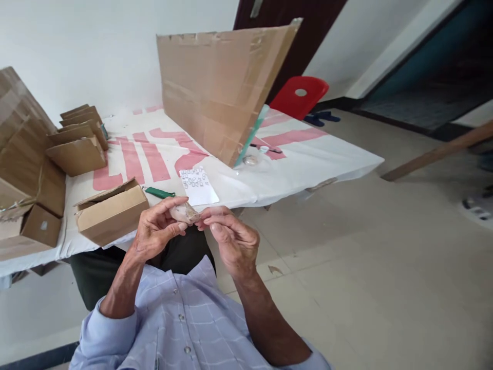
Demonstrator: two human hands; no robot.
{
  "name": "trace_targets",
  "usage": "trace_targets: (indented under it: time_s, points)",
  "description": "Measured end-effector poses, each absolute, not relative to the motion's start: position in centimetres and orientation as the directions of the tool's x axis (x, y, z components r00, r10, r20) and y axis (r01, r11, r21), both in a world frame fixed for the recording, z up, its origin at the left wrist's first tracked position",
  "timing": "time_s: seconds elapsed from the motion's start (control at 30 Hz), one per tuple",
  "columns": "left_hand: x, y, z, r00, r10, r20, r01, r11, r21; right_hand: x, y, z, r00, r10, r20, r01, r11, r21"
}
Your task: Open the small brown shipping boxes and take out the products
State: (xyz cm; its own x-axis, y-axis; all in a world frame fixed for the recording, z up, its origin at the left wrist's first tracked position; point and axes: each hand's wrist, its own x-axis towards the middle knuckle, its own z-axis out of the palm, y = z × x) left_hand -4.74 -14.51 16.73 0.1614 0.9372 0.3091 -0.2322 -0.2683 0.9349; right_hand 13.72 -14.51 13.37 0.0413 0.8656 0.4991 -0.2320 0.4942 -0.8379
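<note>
A small pale packet [183, 213] in a shiny wrapping sits between the person's two hands, just in front of the white paper sheet [201, 188], raised above the lap and near the edge of the counter [304, 172]. The left grip [153, 231] grasps the packet, fingers along the top and thumb underneath, toward the left of the sheet's near edge. The right grip [239, 244], to the right of that edge, has its fingertips closed on the packet's right end. What the packet contains cannot be told.

Close to the left of the sheet lies a green-handled item [159, 192], partly behind the left grip. Farther left of the sheet stands a small open cardboard box [113, 216], and past it, at the far left, a larger carton [26, 159]. Behind these, left of and beyond the sheet, several folded cardboard pieces [79, 154] stand in a row. Directly beyond the sheet, a tall cardboard panel [219, 87] rises from the counter. Right of the sheet, by the panel's near corner, are a small round item [250, 160] and a dark pen-like item [274, 149]. Beyond it to the right stands a red chair [296, 97].
</note>
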Motion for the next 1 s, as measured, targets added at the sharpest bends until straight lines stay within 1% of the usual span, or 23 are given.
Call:
trace_targets:
  time_s: [0.17,0.27,0.37,0.5,0.63,0.73,0.8,0.87,1.0]
  points:
    - [-7.0,-17.8,16.3,0.099,0.948,0.302,-0.332,-0.255,0.908,12.1,-16.1,15.2,-0.086,0.793,0.603,-0.172,0.584,-0.793]
    - [-7.6,-19.0,15.9,0.037,0.947,0.318,-0.335,-0.288,0.897,11.4,-16.9,15.9,-0.141,0.736,0.662,-0.111,0.653,-0.749]
    - [-7.8,-20.0,16.0,-0.051,0.93,0.363,-0.274,-0.362,0.891,10.9,-17.5,16.1,-0.155,0.684,0.713,-0.099,0.707,-0.7]
    - [-8.0,-21.2,16.8,-0.12,0.862,0.493,-0.169,-0.507,0.845,10.6,-18.0,16.0,-0.171,0.655,0.736,-0.07,0.738,-0.672]
    - [-8.6,-21.9,17.5,-0.098,0.775,0.624,-0.012,-0.628,0.778,10.6,-18.0,16.0,-0.185,0.58,0.793,-0.102,0.791,-0.603]
    - [-8.9,-22.1,17.8,-0.037,0.749,0.662,0.038,-0.661,0.749,10.7,-17.8,16.3,-0.193,0.555,0.809,-0.136,0.802,-0.582]
    - [-8.9,-22.4,17.9,-0.007,0.757,0.653,0.033,-0.652,0.757,10.8,-17.9,16.6,-0.188,0.566,0.803,-0.156,0.79,-0.593]
    - [-8.8,-22.7,18.0,-0.017,0.796,0.605,-0.008,-0.605,0.796,10.9,-18.0,17.1,-0.182,0.578,0.796,-0.175,0.777,-0.604]
    - [-8.4,-23.3,18.0,-0.051,0.905,0.423,-0.144,-0.425,0.893,10.9,-18.2,17.8,-0.201,0.539,0.818,-0.179,0.801,-0.571]
